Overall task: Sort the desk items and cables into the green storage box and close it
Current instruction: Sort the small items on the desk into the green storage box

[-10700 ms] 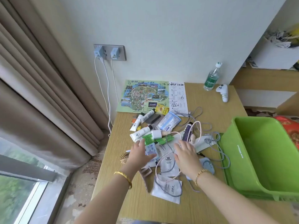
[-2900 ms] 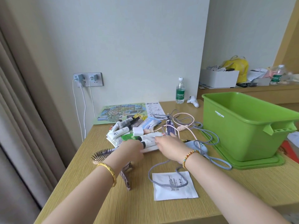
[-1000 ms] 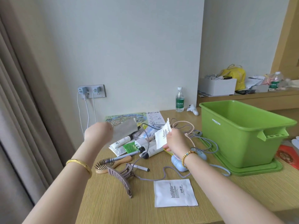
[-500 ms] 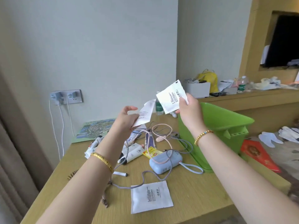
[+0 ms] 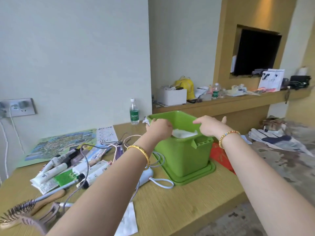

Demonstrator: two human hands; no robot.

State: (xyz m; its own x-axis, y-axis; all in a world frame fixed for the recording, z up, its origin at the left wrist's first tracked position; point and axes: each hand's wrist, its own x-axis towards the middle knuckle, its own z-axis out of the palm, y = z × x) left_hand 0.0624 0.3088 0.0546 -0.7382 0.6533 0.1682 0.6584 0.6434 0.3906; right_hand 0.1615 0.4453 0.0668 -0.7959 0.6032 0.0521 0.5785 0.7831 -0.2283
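Wood desk [image 5: 179, 198], green box [image 5: 184, 154], cluttered shelf [image 5: 238, 101].

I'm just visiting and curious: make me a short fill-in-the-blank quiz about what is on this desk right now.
1. Both hands, left hand and right hand, are over the ____ storage box.
2. Inside the box lies a ____ packet.
3. The water bottle stands upright against the ____.
4. The hairbrush has a ____ handle.

Missing words: green; white; wall; wooden
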